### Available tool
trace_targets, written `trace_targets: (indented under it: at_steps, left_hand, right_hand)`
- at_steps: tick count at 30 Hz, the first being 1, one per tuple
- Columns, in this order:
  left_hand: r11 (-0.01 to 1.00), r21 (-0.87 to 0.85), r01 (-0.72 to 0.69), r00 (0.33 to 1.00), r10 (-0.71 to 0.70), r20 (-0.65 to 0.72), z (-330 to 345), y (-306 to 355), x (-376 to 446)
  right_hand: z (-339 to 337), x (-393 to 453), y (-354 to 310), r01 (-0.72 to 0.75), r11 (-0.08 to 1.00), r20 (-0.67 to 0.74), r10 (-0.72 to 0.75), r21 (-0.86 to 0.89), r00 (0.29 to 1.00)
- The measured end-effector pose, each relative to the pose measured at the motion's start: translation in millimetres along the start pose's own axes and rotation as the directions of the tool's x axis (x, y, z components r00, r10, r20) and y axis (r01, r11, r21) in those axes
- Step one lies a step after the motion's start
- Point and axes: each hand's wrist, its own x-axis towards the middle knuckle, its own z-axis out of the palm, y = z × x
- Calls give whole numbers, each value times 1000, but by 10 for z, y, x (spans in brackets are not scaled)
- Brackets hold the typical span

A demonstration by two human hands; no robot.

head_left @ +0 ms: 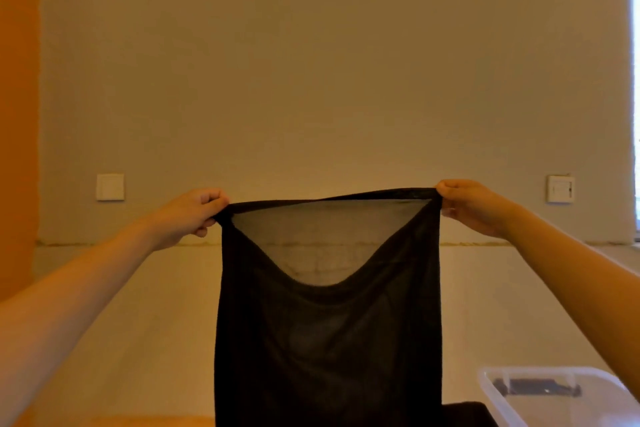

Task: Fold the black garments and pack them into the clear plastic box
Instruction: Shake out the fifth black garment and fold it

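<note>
**Black garment held up by both hands**

The left hand (188,215) and the right hand (472,206) each pinch a top corner of a black garment (329,350) with curled fingers, stretching its upper edge taut between them — arms out in front of a plain wall (329,62). The thin fabric hangs straight down; a sheer upper panel lets the wall show through. At lower right sits the clear plastic box (502,399), with something dark seen through it — possibly a label, too blurred to tell. More black cloth (464,414) lies just beside the box. Two white wall switches (110,187) flank the hands.
</note>
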Motion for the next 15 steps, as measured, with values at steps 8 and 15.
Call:
trace_targets:
  at_steps: [8, 15]
  left_hand:
    - [960, -280, -31, 995, 3, -100, 29, 22, -4]
    - [950, 302, -78, 981, 19, 193, -112, 13, -103]
  right_hand:
    - [19, -22, 20, -11, 989, 113, -6, 151, 994]
    - [-87, -45, 18, -125, 902, 157, 206, -413, 966]
